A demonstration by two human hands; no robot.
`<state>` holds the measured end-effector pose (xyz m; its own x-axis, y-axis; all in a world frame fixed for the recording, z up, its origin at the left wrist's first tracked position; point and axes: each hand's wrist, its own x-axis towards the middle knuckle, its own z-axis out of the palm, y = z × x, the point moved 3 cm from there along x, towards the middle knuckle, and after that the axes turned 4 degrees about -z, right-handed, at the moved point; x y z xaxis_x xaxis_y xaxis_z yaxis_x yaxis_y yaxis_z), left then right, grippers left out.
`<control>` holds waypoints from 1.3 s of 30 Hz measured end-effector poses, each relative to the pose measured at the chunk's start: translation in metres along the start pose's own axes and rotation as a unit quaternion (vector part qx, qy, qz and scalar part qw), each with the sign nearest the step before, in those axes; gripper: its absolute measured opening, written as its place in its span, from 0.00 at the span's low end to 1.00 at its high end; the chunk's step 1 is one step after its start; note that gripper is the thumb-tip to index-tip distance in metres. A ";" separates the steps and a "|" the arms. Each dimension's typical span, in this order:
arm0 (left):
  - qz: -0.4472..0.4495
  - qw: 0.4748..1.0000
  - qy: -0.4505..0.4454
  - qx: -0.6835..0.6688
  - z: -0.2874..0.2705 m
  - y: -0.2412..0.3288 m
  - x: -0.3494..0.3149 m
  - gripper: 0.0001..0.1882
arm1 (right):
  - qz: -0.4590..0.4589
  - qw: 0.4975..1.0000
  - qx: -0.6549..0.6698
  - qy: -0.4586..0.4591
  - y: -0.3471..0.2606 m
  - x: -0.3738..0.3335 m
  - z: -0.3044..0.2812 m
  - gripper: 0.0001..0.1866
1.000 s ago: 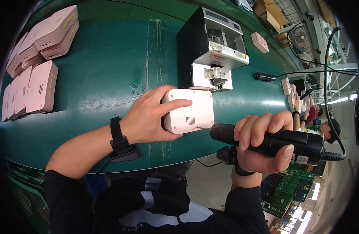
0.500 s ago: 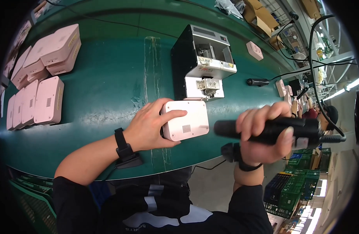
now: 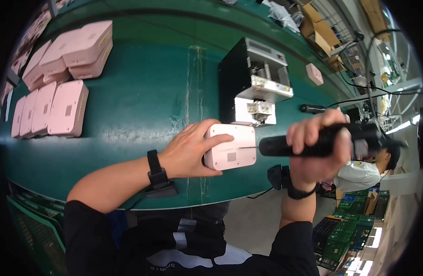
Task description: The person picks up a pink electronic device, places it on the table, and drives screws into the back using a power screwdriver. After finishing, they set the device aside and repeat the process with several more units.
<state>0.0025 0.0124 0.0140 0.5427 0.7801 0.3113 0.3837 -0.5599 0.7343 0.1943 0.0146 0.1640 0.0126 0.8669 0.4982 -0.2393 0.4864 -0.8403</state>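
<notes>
My left hand (image 3: 188, 149) grips a pale pink plastic case (image 3: 242, 159) from its left side, thumb and fingers around its edges and the index finger lying across the top. The case rests on the green table, its vented, screw-holed face upward. In my right hand (image 3: 310, 171) is a black corded electric screwdriver (image 3: 273, 146), held level with its thin bit pointing left over the case. Whether the bit touches the case I cannot tell. Just beyond the case stands a black-and-white screw feeder (image 3: 241, 87).
Several similar pink cases (image 3: 66, 108) are stacked and lined up at the far left. Another pink piece (image 3: 314, 74) lies beyond the feeder, and a second black driver (image 3: 312, 109) lies to the right. A co-worker (image 3: 358, 175) is at the right, near green crates (image 3: 342, 239).
The view has shifted, so the table things appear farther right. The screwdriver's bit now shows over the case, and a co-worker in a white shirt has come into view at the right.
</notes>
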 end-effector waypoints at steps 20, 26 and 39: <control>0.005 0.998 0.065 -0.026 0.006 -0.007 -0.003 0.40 | 0.062 0.981 0.067 -0.172 0.001 -0.037 0.048 0.32; 0.015 0.998 0.053 -0.025 0.005 -0.002 0.001 0.37 | 0.055 0.994 0.020 -0.088 -0.001 -0.045 0.056 0.29; 0.150 0.971 -0.075 -0.171 -0.027 0.019 0.010 0.41 | -0.222 0.962 0.156 0.043 -0.106 -0.017 -0.017 0.16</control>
<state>-0.0052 0.0167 0.0475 0.7041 0.5326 0.4697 -0.0653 -0.6100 0.7897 0.2360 -0.0504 0.2409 0.2569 0.5943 0.7621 -0.4715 0.7654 -0.4380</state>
